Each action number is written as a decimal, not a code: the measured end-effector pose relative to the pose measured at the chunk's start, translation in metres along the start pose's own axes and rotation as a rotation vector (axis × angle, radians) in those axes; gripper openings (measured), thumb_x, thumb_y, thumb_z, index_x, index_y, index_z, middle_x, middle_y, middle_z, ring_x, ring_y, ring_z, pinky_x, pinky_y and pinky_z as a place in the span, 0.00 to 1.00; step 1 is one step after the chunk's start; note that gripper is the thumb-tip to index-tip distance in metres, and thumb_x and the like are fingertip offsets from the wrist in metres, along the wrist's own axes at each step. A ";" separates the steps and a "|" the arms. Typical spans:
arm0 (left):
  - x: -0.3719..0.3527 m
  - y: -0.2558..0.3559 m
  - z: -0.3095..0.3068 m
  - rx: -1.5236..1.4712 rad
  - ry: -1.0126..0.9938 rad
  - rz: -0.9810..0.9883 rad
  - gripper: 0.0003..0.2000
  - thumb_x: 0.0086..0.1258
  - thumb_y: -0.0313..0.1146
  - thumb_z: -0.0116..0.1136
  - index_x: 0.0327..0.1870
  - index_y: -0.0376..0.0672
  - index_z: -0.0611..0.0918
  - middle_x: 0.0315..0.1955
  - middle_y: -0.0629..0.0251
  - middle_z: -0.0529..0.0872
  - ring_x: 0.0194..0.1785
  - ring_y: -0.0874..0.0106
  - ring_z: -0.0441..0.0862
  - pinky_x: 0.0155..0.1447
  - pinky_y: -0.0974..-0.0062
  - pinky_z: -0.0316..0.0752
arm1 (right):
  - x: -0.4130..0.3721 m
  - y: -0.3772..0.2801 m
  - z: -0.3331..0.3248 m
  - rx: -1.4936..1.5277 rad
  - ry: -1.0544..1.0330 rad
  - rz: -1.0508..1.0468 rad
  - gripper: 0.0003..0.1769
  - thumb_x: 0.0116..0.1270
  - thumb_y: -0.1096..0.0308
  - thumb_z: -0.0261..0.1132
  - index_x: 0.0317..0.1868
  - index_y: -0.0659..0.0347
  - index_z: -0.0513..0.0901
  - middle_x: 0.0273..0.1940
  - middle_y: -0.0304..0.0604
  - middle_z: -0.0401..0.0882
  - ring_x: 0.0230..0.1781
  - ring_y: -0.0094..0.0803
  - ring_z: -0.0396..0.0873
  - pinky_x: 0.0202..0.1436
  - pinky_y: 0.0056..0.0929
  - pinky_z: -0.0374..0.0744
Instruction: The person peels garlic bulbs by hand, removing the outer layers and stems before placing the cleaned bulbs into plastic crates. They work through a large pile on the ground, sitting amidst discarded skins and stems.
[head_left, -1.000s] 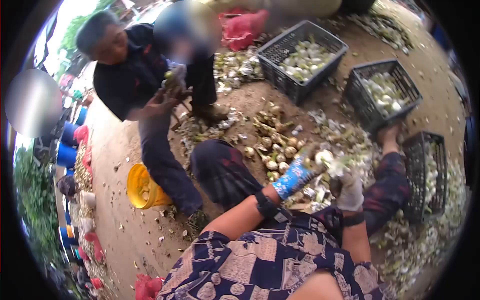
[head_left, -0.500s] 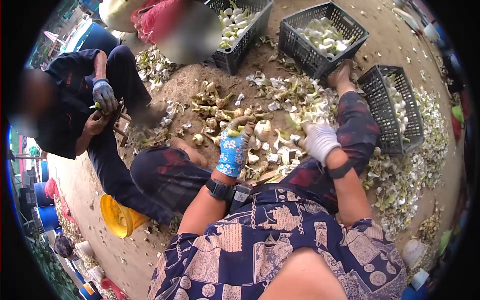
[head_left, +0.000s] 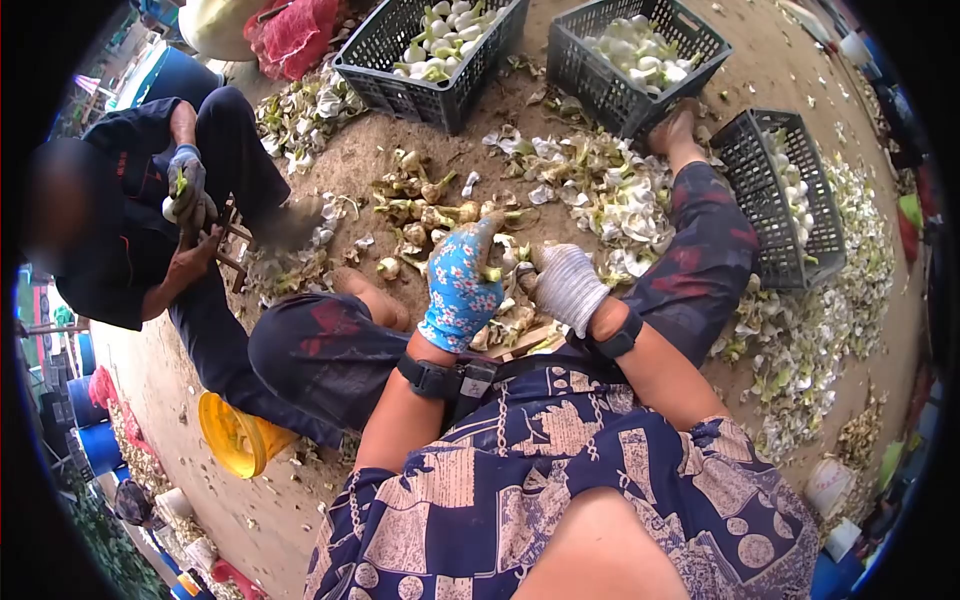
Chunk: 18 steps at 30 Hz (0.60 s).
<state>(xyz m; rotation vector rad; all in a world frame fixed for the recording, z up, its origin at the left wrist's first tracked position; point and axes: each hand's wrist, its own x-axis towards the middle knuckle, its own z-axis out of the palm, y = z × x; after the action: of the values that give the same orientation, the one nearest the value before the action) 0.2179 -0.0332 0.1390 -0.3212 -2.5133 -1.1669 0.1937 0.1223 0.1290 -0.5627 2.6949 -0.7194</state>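
Observation:
My left hand [head_left: 463, 283], in a blue floral glove, is closed around a garlic bulb, mostly hidden by the glove; its cut greenish stem [head_left: 492, 273] shows by the fingers. Close beside it, my right hand [head_left: 566, 287] in a greyish-white knit glove has its fingers curled, with the thumb side facing the left hand. What it grips is hidden. Below and between both hands lie peeled skins and stem bits [head_left: 515, 325]. Just beyond the left hand is a pile of untrimmed garlic bulbs [head_left: 425, 212] on the dirt ground.
Black crates of white garlic stand ahead [head_left: 437, 100], ahead right [head_left: 637, 100] and right [head_left: 780, 200]. Heaped garlic skins [head_left: 630, 215] cover the ground. A co-worker [head_left: 125, 200] sits at left, holding a garlic bulb. A yellow bucket [head_left: 235, 435] lies nearby.
My right hand has moved left, from over the thigh to close beside the left hand. The bulb at my left hand is now mostly covered. The co-worker's hands have shifted slightly left.

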 end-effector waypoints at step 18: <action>-0.004 0.006 0.007 0.037 -0.113 0.005 0.22 0.51 0.21 0.61 0.51 0.41 0.77 0.40 0.53 0.82 0.44 0.55 0.80 0.48 0.66 0.75 | -0.019 -0.002 0.009 0.186 0.371 -0.012 0.32 0.52 0.65 0.67 0.57 0.65 0.69 0.31 0.56 0.79 0.30 0.49 0.79 0.33 0.42 0.77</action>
<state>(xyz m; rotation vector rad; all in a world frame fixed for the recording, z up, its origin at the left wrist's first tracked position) 0.2215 -0.0243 0.1370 -0.3932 -2.6259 -1.1289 0.2138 0.1253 0.1263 -0.4338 2.9105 -1.1646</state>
